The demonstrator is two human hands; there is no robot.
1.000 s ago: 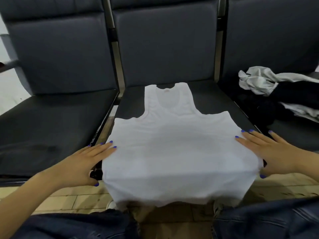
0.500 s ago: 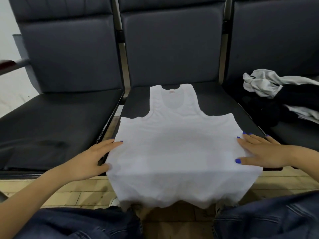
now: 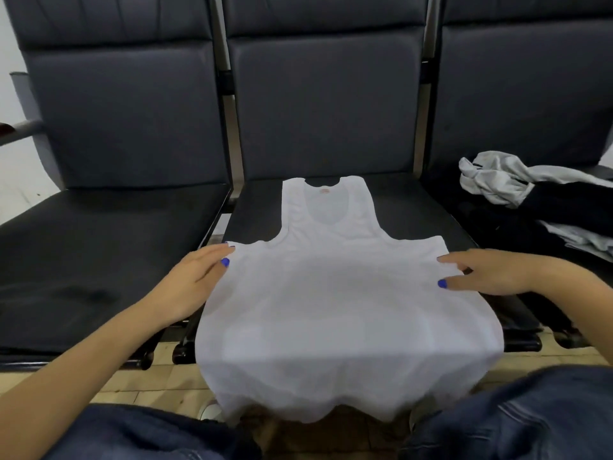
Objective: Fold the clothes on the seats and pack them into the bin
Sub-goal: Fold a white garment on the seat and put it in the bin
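A white tank top [image 3: 338, 293] lies flat on the middle seat [image 3: 404, 207], neck toward the backrest. Its hem hangs over the seat's front edge. My left hand [image 3: 195, 277] is at the shirt's left side just under the armhole, thumb on top of the cloth and fingers along the edge. At the matching spot on the right, my right hand [image 3: 481, 270] pinches the cloth, which wrinkles under the thumb. No bin is in view.
A heap of unfolded grey, white and black clothes [image 3: 537, 200] lies on the right seat. The left seat [image 3: 99, 247] holds nothing. Tiled floor [image 3: 156, 370] shows below the seats, and my jeans-clad knees [image 3: 517, 416] are at the bottom edge.
Both hands have slid up the shirt's sides from near the hem to the corners under the armholes, and their fingers have closed on the cloth edges. The view has moved closer.
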